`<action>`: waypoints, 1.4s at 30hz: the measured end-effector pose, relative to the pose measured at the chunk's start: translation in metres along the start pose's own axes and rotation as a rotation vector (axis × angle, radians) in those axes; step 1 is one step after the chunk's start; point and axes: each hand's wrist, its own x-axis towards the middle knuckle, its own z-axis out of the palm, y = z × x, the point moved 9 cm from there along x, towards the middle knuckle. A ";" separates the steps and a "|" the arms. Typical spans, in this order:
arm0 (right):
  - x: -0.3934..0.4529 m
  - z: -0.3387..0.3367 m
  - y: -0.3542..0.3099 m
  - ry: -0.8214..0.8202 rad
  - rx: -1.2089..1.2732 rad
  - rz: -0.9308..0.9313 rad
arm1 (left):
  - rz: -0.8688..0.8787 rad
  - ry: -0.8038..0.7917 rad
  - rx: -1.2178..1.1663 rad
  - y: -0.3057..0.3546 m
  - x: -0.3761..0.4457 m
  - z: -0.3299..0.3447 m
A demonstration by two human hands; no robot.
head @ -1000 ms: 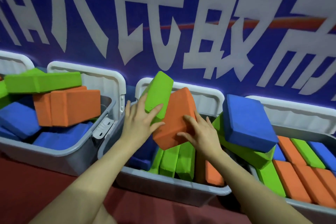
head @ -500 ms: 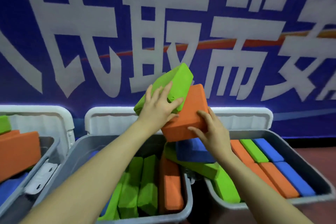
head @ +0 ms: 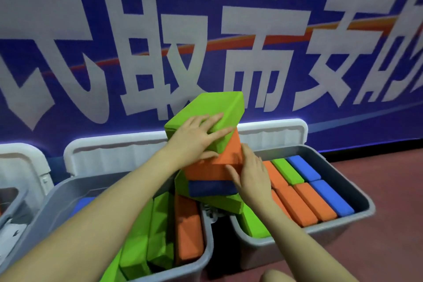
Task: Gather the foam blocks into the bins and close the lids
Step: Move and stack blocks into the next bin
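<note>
My left hand (head: 194, 139) grips a green foam block (head: 212, 112), fingers spread over its face and thumb under its lower edge. Beneath it is an orange block (head: 212, 166), whose right end my right hand (head: 251, 176) holds. Both blocks sit tilted on a blue block (head: 210, 188) and green blocks (head: 222, 204) heaped where the middle bin (head: 55, 192) meets the right bin (head: 366, 206). The middle bin holds green and orange blocks on edge. In the right bin, orange, green and blue blocks lie in flat rows.
White lids (head: 109, 155) stand open behind the bins against a blue banner wall. A third bin (head: 13, 204) shows at the left edge. Red floor (head: 393, 190) lies right of the right bin. My knee (head: 274, 276) is at the bottom.
The view has shifted right and closer. Both hands carried the green and orange blocks right and lowered them onto the blue block at the right bin's left side.
</note>
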 end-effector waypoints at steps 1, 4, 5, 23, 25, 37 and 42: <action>-0.001 -0.009 -0.002 0.035 0.034 -0.007 | -0.002 -0.028 -0.033 0.002 -0.001 0.001; 0.007 -0.033 -0.018 0.130 0.067 -0.048 | -0.085 -0.107 -0.044 0.000 -0.005 0.012; 0.012 -0.039 -0.026 0.146 0.071 -0.062 | -0.105 -0.107 -0.055 -0.002 -0.009 0.011; 0.035 0.058 -0.236 -0.064 0.253 -0.570 | -0.846 -0.128 -0.110 -0.139 -0.220 -0.003; 0.024 0.088 -0.245 -0.167 0.277 -0.605 | -0.917 -0.187 -0.115 -0.145 -0.248 0.009; -0.108 0.287 -0.263 -0.971 0.075 -0.594 | -0.989 -0.557 -0.160 -0.153 -0.388 0.116; -0.170 0.340 -0.261 -1.146 -0.056 -0.432 | -0.826 -0.856 -0.218 -0.158 -0.432 0.190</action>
